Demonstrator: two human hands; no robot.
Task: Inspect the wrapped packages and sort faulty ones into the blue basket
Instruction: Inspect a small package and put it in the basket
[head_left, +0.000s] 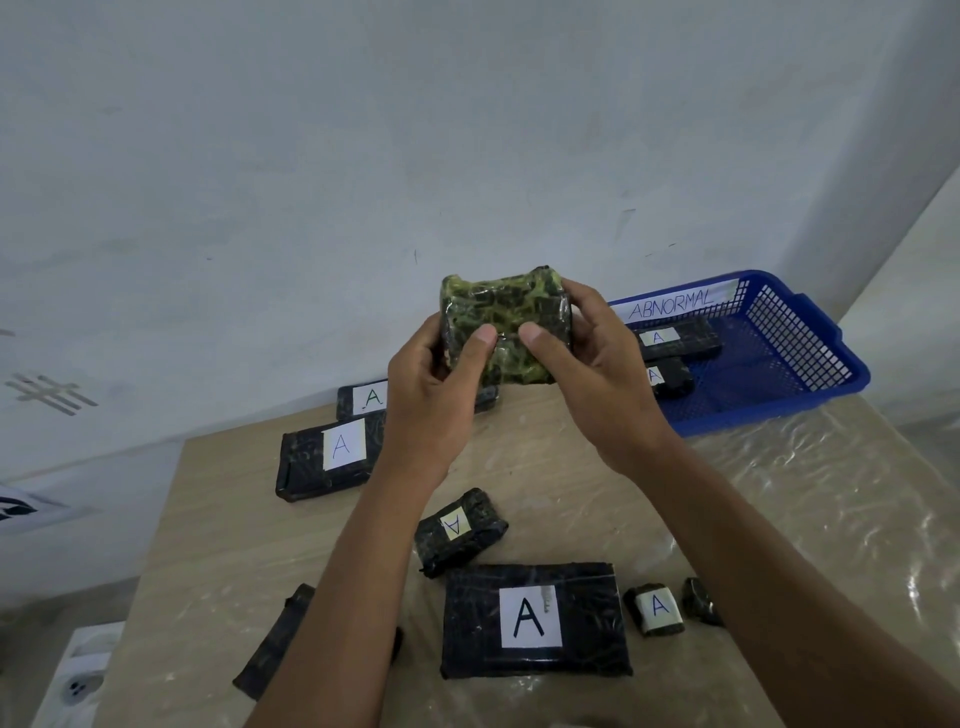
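Observation:
I hold a green-and-black wrapped package up above the far part of the table, its broad side toward me with no label showing. My left hand grips its left edge and my right hand its right edge, both thumbs pressed on the front. The blue basket, tagged ABNORMAL, sits at the far right and holds two black packages marked A. Several more black packages lie on the table: a large one close to me, a small one in the middle, a medium one at the left.
The wooden table is covered in clear plastic film. Two tiny packages lie under my right forearm, and a long dark one lies under my left forearm. A white wall stands right behind the table. A white socket box sits at bottom left.

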